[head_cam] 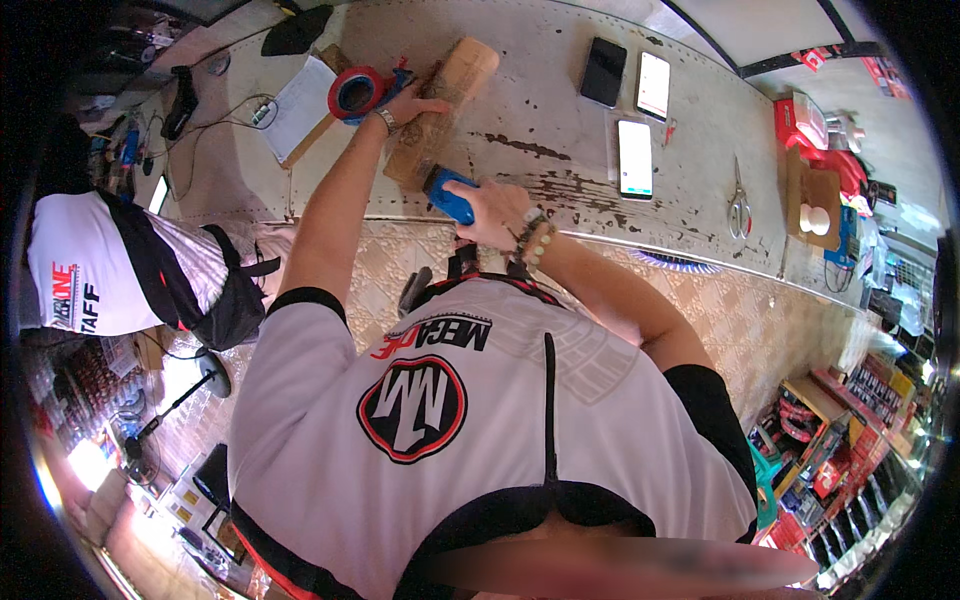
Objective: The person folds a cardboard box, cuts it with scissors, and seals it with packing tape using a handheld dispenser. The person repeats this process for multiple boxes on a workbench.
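A long parcel wrapped in brown paper or tape [466,71] lies slantwise on the worn metal-topped table. My left hand [411,106], with a watch at the wrist, rests on the parcel's left side with its thumb across it. Beside that hand lies a tape dispenser with a red and blue roll [355,93]. My right hand [496,208], with bead bracelets at the wrist, is closed around a blue handheld tool with a dark end [450,196]; its exact kind cannot be told. The dark end meets or nearly meets the parcel's near end.
A dark phone [603,72] and two lit phones [653,85] [635,160] lie right of the parcel. Scissors [739,199] lie farther right, near an open cardboard box [814,199]. Papers [300,105] and a cable are at the left. A co-worker [97,262] is at the far left.
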Demonstrator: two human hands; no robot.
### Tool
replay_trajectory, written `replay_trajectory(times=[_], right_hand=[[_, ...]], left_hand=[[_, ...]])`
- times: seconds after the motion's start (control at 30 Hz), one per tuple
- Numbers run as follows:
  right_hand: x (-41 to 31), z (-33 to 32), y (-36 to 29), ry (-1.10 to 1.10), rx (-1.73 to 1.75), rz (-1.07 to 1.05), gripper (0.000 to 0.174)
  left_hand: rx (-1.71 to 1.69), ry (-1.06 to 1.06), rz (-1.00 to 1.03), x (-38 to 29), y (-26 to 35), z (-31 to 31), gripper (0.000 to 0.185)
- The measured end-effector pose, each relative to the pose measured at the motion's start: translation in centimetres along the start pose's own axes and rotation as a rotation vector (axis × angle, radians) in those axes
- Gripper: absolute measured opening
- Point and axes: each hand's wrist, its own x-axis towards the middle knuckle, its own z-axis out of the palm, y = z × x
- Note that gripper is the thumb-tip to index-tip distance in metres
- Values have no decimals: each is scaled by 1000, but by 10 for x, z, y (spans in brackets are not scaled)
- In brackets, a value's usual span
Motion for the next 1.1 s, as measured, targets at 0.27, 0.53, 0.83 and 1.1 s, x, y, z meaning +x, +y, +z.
replay_trajectory(times=[0.27,0.53,0.83,1.1], right_hand=[[34,24,-15,36,-224,34,51],[-89,-58,117,445,-76,423,77],[-169,-22,312,799,-463,525,83],[-249,-46,467,780,-425,1234,56]], left_hand=[[331,20,93,34,-21,3,106],[-144,43,56,17,14,50,81],[-1558,37,-193,-13,103,97,57],[-1789,-55,-395,-27,157,124,62]])
